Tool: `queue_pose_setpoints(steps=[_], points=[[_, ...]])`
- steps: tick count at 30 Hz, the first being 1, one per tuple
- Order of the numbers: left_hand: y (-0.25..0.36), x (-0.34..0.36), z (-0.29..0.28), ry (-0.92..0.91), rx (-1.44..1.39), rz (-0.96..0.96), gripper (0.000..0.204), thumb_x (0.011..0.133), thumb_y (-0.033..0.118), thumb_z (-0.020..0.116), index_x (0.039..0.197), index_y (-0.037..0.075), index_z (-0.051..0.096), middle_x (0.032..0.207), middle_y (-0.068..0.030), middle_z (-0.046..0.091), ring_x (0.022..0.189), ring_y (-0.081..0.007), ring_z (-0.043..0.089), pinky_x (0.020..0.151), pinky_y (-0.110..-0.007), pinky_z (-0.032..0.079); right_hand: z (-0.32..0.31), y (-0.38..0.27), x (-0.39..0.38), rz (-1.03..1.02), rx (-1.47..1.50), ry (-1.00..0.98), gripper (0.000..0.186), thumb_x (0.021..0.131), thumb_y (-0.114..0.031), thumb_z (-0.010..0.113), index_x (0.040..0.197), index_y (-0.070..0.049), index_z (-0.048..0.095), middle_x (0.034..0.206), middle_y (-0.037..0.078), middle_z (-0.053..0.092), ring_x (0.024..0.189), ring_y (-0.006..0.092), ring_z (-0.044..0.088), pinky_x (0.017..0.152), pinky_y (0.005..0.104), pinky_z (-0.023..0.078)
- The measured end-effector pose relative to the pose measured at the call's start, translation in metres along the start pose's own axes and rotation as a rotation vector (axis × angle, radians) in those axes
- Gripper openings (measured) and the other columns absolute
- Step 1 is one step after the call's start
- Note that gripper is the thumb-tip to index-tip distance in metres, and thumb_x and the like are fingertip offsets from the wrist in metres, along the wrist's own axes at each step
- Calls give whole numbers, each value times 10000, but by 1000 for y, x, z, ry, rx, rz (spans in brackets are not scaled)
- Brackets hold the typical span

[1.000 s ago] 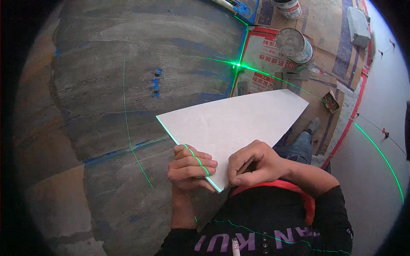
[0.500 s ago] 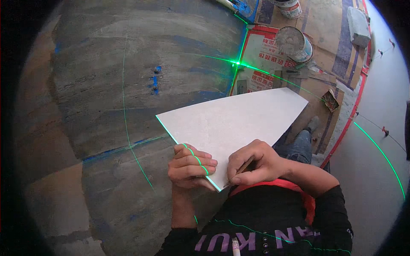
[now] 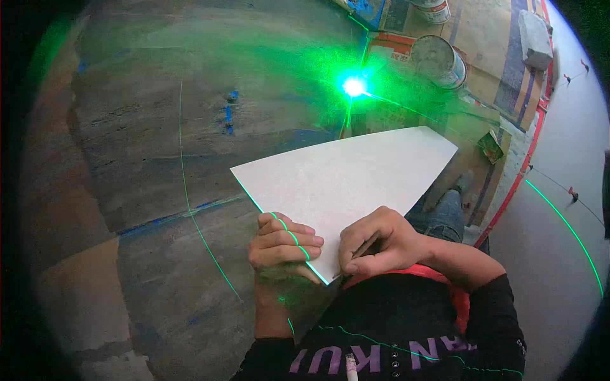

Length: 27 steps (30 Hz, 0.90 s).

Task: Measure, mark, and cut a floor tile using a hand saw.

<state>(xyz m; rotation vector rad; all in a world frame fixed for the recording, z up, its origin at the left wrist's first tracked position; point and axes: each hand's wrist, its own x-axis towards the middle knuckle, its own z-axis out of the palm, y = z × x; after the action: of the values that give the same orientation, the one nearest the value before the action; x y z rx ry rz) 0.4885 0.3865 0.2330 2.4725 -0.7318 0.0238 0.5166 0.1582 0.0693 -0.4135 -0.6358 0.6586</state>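
A large white wall tile (image 3: 343,184) lies tilted in front of my body. Its left edge carries a line of green laser light. My left hand (image 3: 286,244) is closed on that edge near the lower corner, fingers on the white face, with laser light crossing them. My right hand (image 3: 384,244) pinches a thin brown pencil (image 3: 365,247) over the same lower corner. The pencil's tip points down at the tile's near edge; fingers partly hide its shaft.
A bright green laser source (image 3: 354,87) shines beyond the tile. To my left rises a rough grey wall (image 3: 146,127). Buckets (image 3: 438,62) stand on floor covered with cardboard, near a white block (image 3: 535,39). On the right is a white tiled wall (image 3: 559,209) with small clips.
The laser spot has flared much brighter, spreading green glare over the wall and floor. The tile and both hands have barely moved.
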Motion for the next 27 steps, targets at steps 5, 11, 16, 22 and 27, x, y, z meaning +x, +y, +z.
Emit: queue_pose_setpoints(steps=[5, 11, 16, 22, 27], points=[[-3, -3, -5, -26, -11, 13, 454, 858, 617, 853, 963, 175, 833, 978, 8, 873, 911, -165, 802, 881, -357, 477, 1, 3, 1, -36, -17, -9, 90, 1041, -123, 822, 1065, -38, 837, 983, 9, 825, 881, 75, 730, 795, 264, 576], [-2, -4, -8, -58, -28, -17, 455, 808, 591, 909, 999, 185, 830, 999, 18, 870, 960, -170, 809, 912, -366, 494, -7, 20, -1, 3, 292, 203, 125, 1050, -106, 819, 1096, 2, 777, 990, 68, 818, 878, 117, 745, 791, 293, 589], [-2, -2, -8, -65, -20, -36, 472, 886, 640, 854, 1013, 187, 814, 1028, 9, 871, 1059, -235, 813, 983, -418, 492, -27, 24, 7, 42, 357, 414, 165, 1066, -129, 782, 1094, 21, 720, 954, 136, 763, 832, 176, 731, 701, 314, 565], [-9, -36, 13, 261, -266, -181, 581, 1053, 713, 682, 1164, 159, 815, 1270, -95, 847, 1428, -391, 682, 1297, -570, 362, -53, 43, 16, 102, 391, 444, 173, 1095, -147, 745, 1133, 18, 714, 966, 120, 752, 848, 182, 735, 698, 315, 559], [-7, -21, 46, 590, 97, -468, 840, 1152, 504, 527, 1796, 47, 243, 1893, -241, 192, 1766, -413, 124, 1415, -591, 86, -76, 48, 34, 177, 414, 471, 157, 1121, -151, 719, 1149, 4, 724, 984, 127, 782, 814, 155, 712, 719, 304, 560]])
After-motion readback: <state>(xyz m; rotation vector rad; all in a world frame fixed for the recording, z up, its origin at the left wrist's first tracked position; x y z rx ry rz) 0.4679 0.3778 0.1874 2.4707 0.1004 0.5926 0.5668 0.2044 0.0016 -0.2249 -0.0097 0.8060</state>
